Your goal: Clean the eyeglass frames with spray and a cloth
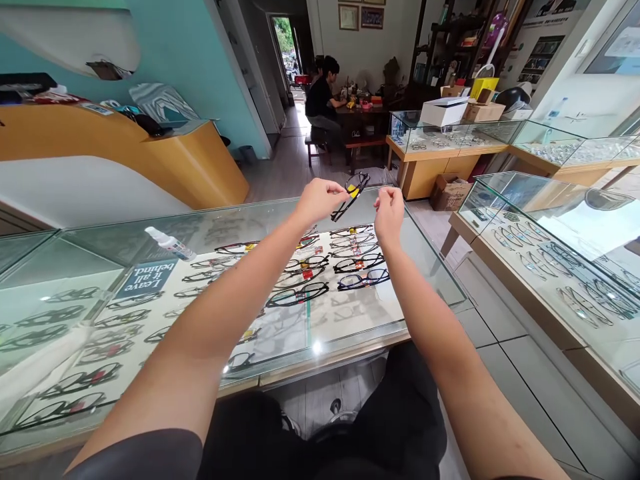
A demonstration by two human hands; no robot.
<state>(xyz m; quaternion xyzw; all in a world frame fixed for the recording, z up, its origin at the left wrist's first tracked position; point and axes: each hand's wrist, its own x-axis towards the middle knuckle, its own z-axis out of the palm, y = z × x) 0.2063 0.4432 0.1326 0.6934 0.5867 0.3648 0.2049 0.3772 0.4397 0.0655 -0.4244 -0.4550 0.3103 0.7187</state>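
Observation:
My left hand (323, 199) pinches a pair of dark-framed eyeglasses (354, 190) with a yellow sticker on a lens, held up above the far part of the glass counter. To the right of the glasses, my right hand (389, 212) is closed, its fingertips pressed together and apart from the frame. Whatever it may grip is too small or hidden to make out. Below both hands, several eyeglasses (359, 263) with red and yellow stickers lie in two columns. A blue-framed pair (363, 279) is nearest me on the right. My left forearm covers part of the display.
A white spray bottle (170, 244) lies beside a blue printed card (146, 279) on the left. Another glass showcase (550, 250) stands to my right, with a cardboard box (450, 192) behind it. A person (323, 97) sits at a table in the back.

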